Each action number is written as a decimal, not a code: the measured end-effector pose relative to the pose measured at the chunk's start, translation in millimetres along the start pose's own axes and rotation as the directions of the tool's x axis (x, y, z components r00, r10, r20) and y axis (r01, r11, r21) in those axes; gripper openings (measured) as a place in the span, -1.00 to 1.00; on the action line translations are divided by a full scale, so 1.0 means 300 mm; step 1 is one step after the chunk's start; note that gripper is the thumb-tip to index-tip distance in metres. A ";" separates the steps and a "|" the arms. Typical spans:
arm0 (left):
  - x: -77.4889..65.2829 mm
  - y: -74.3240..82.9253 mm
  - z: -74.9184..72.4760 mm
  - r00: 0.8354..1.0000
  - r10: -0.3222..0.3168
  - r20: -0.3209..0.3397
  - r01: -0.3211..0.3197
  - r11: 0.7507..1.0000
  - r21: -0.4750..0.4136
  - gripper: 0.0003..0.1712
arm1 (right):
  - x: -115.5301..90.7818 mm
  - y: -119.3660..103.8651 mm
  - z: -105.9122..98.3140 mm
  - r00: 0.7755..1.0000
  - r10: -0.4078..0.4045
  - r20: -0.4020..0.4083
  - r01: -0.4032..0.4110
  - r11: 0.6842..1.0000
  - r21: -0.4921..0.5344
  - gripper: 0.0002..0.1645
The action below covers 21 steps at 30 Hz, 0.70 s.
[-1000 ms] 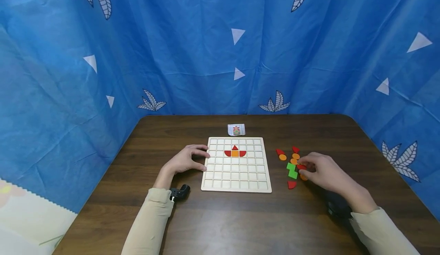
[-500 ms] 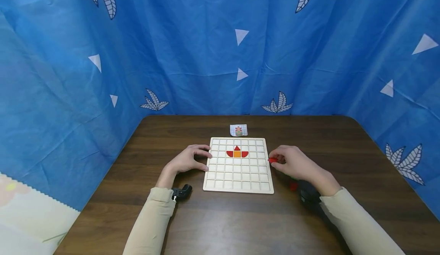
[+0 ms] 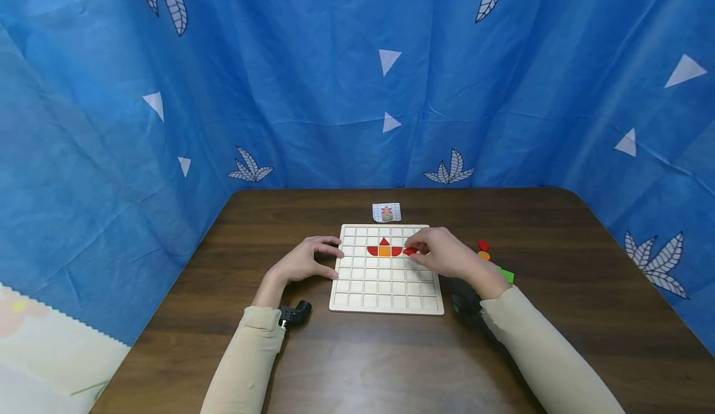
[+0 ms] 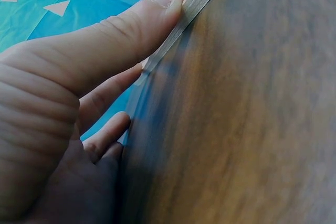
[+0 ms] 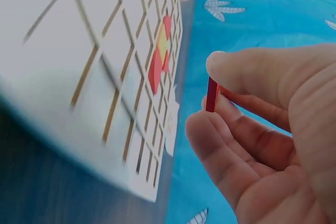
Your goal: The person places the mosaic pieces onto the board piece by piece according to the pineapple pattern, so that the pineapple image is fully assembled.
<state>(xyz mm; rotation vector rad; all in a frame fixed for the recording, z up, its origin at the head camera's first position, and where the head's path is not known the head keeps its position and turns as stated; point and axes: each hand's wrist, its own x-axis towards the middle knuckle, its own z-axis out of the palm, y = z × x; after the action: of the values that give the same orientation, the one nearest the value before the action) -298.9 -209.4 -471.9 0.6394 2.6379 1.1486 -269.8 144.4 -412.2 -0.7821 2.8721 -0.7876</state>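
Observation:
A pale wooden grid board (image 3: 385,296) lies on the table. In its upper part an orange square (image 3: 384,251) sits between two red rounded-corner pieces, and a red triangle (image 3: 384,241) is above it. My left hand (image 3: 301,260) is at the board's left edge, thumb and fingers spread apart; in the left wrist view the thumb (image 4: 131,30) touches the rim. Over the board's right side, my right hand (image 3: 449,256) pinches a thin red piece (image 5: 211,94) between thumb and fingers, just right of the red row. Its full outline is hidden by the fingertips.
A small printed card (image 3: 386,212) with a coloured pattern lies behind the board. To the right are loose pieces, among them a red one (image 3: 483,244), an orange disc (image 3: 483,255) and a green one (image 3: 507,275), partly covered by the right arm. A blue curtain (image 3: 335,91) hangs behind the table.
My right hand has taken a red piece from the loose pieces and carried it left, over the board. The left hand stays at the board's left edge.

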 end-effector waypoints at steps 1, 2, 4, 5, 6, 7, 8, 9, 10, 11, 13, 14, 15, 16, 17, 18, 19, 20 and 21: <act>-0.001 -0.001 0.000 1.000 -0.004 -0.001 0.004 1.000 0.001 -0.54 | 0.014 -0.008 0.009 1.000 0.002 0.003 -0.002 1.000 0.006 -0.64; -0.001 -0.002 0.001 1.000 -0.004 -0.002 0.004 1.000 0.000 -0.54 | 0.028 -0.014 0.019 1.000 0.001 0.003 -0.001 1.000 0.011 -0.64; -0.001 -0.002 0.001 1.000 -0.003 -0.001 0.003 1.000 -0.005 -0.54 | 0.055 -0.028 0.038 1.000 0.004 0.008 -0.004 1.000 0.029 -0.63; 0.000 -0.002 0.001 1.000 0.000 -0.001 0.000 1.000 -0.005 -0.54 | 0.068 -0.036 0.048 1.000 0.003 0.010 -0.004 0.999 0.036 -0.63; 0.000 -0.001 0.000 1.000 0.003 -0.001 -0.003 1.000 -0.004 -0.54 | 0.078 -0.045 0.057 1.000 0.002 0.012 -0.002 0.999 0.045 -0.63; 0.001 -0.002 -0.001 1.000 0.008 -0.001 -0.008 1.000 -0.001 -0.54 | 0.090 -0.055 0.066 1.000 0.003 0.016 -0.004 0.998 0.056 -0.63; 0.002 -0.001 -0.001 1.000 0.013 0.000 -0.013 1.000 0.000 -0.54 | 0.101 -0.065 0.075 1.000 0.002 0.022 -0.003 0.998 0.063 -0.63; 0.002 0.000 -0.002 1.000 0.017 0.000 -0.017 1.000 0.003 -0.54 | 0.111 -0.075 0.084 0.999 0.001 0.032 -0.003 0.998 0.069 -0.64; 0.003 0.000 -0.003 1.000 0.019 -0.001 -0.019 1.000 0.008 -0.54 | 0.120 -0.085 0.093 0.999 -0.002 0.041 -0.001 0.997 0.072 -0.64; 0.003 0.001 -0.004 1.000 0.022 -0.002 -0.022 1.000 0.012 -0.54 | 0.128 -0.093 0.102 0.999 -0.007 0.051 0.003 0.997 0.073 -0.64; 0.003 0.004 -0.006 1.000 0.031 0.001 -0.031 0.999 0.017 -0.54 | 0.142 -0.106 0.119 0.997 -0.020 0.069 0.015 0.997 0.072 -0.65; 0.003 0.004 -0.006 1.000 0.031 0.001 -0.031 0.999 0.018 -0.54 | 0.147 -0.110 0.129 0.997 -0.031 0.075 0.026 0.997 0.066 -0.66; 0.003 0.005 -0.006 0.999 0.032 0.003 -0.032 0.999 0.019 -0.54 | 0.151 -0.113 0.137 0.996 -0.038 0.082 0.033 0.998 0.061 -0.67; 0.003 0.005 -0.006 0.999 0.034 0.006 -0.034 0.999 0.020 -0.54 | 0.153 -0.115 0.145 0.995 -0.045 0.085 0.040 0.998 0.058 -0.68; 0.002 0.005 -0.006 0.999 0.036 0.008 -0.036 0.999 0.020 -0.53 | 0.155 -0.115 0.152 0.995 -0.054 0.086 0.050 0.998 0.048 -0.70; 0.002 0.005 -0.005 0.999 0.035 0.010 -0.035 0.999 0.020 -0.53 | 0.156 -0.115 0.160 0.994 -0.062 0.086 0.059 0.997 0.039 -0.72; 0.001 0.005 -0.005 0.999 0.034 0.010 -0.034 0.999 0.022 -0.53 | 0.156 -0.114 0.166 0.994 -0.072 0.084 0.070 0.997 0.027 -0.75; 0.000 0.004 -0.005 1.000 0.029 0.010 -0.029 0.999 0.021 -0.53 | 0.157 -0.114 0.171 0.993 -0.082 0.080 0.081 0.997 0.016 -0.77; -0.001 0.004 -0.006 1.000 0.025 0.009 -0.026 0.999 0.022 -0.53 | 0.157 -0.114 0.175 0.993 -0.088 0.076 0.088 0.996 0.007 -0.79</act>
<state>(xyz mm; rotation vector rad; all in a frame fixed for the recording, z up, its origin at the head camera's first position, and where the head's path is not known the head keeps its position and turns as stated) -298.9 -209.8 -469.9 0.6824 2.6466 1.1220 -285.2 71.8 -437.4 -0.9236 2.7849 -0.7540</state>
